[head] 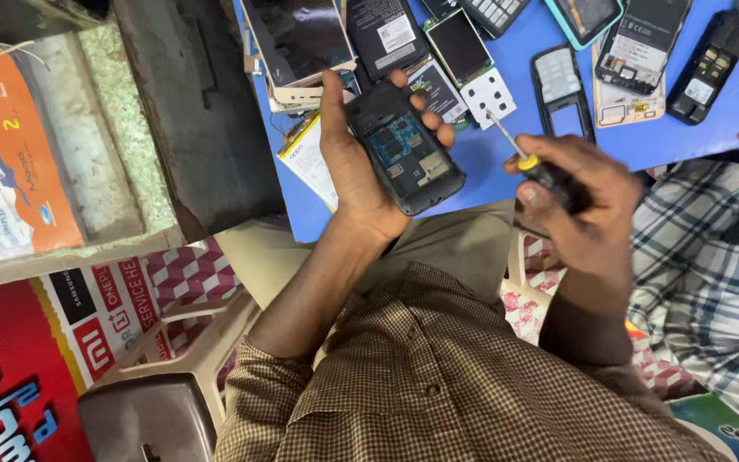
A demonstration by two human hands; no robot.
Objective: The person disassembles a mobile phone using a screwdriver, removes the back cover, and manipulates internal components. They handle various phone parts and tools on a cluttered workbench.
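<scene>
Phone (405, 154) with back off clamped in left hand (354, 167), right hand (588, 205) fisted round screwdriver (519, 150); judgement: seat tip squarely before twisting.

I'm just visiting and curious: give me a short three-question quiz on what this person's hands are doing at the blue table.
1. True or false: the left hand holds an opened phone with its circuit board showing.
2. What does the right hand hold? A) tweezers B) a screwdriver C) a brush
3. What colour is the table top under the scattered phone parts?

Key: 1 true; 2 B; 3 blue.
</scene>
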